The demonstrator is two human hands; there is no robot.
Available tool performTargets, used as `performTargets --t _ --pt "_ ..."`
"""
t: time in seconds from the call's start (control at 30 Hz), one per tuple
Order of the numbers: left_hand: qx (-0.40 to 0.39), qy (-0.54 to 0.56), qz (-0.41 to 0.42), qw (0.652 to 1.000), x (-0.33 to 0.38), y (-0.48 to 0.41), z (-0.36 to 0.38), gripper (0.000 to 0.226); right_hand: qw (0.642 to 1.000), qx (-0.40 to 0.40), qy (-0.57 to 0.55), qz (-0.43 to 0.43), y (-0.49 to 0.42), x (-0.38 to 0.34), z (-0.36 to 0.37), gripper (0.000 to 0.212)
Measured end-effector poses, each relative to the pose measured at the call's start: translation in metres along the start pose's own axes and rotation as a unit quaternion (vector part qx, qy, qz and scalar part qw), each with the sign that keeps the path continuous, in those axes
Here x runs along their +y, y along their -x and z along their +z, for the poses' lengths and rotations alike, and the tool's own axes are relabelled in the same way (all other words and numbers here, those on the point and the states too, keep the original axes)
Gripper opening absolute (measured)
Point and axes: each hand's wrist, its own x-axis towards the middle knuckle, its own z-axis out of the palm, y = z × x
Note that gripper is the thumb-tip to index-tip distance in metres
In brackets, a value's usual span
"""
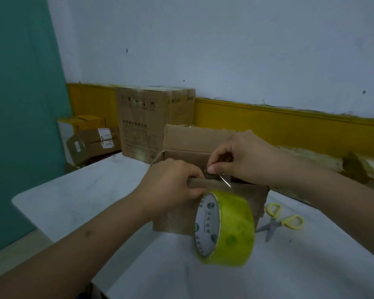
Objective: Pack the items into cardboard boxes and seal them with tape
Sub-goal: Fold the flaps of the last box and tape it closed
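An open cardboard box [257,199] stands on the white table [78,197], its far flap raised. A roll of clear yellow-green tape [225,228] hangs in front of the box's near wall, its loose end drawn up to the box's top edge. My left hand [171,186] grips the near flap's edge beside the roll. My right hand [240,158] pinches the loose tape end between thumb and forefinger just above that edge. What lies inside the box is hidden.
Yellow-handled scissors [279,221] lie on the table right of the box. A tall sealed carton [149,124] and smaller parcels [93,143] sit at the back left near the wall. Flattened cardboard [354,165] lies at the right.
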Motion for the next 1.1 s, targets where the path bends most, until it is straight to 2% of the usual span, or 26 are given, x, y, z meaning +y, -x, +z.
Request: performTargets --t 0.07,0.13,0.27,0.33,0.37,0.4,0.5,0.53,0.6,0.67,0.77,0.8,0.9,0.97,1.03,1.1 --pt "0.009 -0.006 -0.006 1.0 0.0 0.0 0.001 0.014 1.0 -0.005 0.005 0.006 -0.006 0.006 0.005 0.007" --pt "0.025 -0.001 -0.009 1.0 -0.001 0.0 0.003 0.028 0.999 -0.036 -0.028 0.025 -0.009 0.01 0.011 0.012" --pt "0.053 0.036 0.019 0.998 0.002 0.003 0.003 0.04 0.973 -0.169 -0.11 0.11 -0.013 0.017 0.017 0.007" --pt "0.062 0.021 0.039 0.997 0.004 0.007 0.003 0.044 0.964 -0.223 -0.052 0.132 -0.014 0.016 0.016 0.031" --pt "0.069 0.012 0.044 0.997 0.005 0.009 0.003 0.041 0.967 -0.219 -0.023 0.128 -0.015 0.015 0.017 0.038" --pt "0.07 0.008 0.042 0.997 0.006 0.01 0.004 0.034 0.974 -0.194 -0.005 0.114 -0.015 0.014 0.016 0.036" --pt "0.063 0.004 0.013 0.998 0.005 0.007 0.002 0.027 0.997 -0.034 0.055 0.047 -0.011 0.011 0.01 0.012" --pt "0.056 -0.001 0.002 0.998 0.005 0.004 0.002 0.021 0.997 -0.032 0.053 0.035 -0.008 0.011 0.008 0.019" --pt "0.03 -0.009 -0.009 0.999 0.004 -0.002 0.001 0.011 0.993 -0.112 -0.002 0.033 -0.001 0.012 0.012 0.036" --pt "-0.019 -0.014 0.004 1.0 0.0 -0.006 -0.005 0.015 0.984 -0.159 -0.071 0.03 0.007 0.013 0.019 0.048" --pt "-0.142 0.091 -0.004 0.986 -0.014 -0.007 -0.033 0.025 0.985 -0.133 -0.106 0.027 0.01 0.018 0.024 0.05" --pt "-0.154 0.148 -0.015 0.977 -0.018 -0.006 -0.043 0.029 0.986 -0.124 -0.111 0.025 0.01 0.02 0.025 0.05" --pt "-0.058 0.248 -0.035 0.966 -0.023 -0.01 -0.049 0.038 0.985 -0.123 -0.12 0.025 0.009 0.019 0.025 0.049" --pt "-0.067 0.226 -0.028 0.971 -0.013 -0.016 -0.038 0.049 0.986 -0.122 -0.115 0.021 0.009 0.02 0.027 0.051" --pt "-0.13 0.174 -0.016 0.976 -0.002 -0.023 -0.024 0.057 0.986 -0.111 -0.121 0.039 0.009 0.02 0.026 0.051" --pt "-0.17 0.152 -0.03 0.973 0.001 -0.03 -0.018 0.058 0.988 -0.054 -0.13 0.057 0.015 0.019 0.023 0.045"
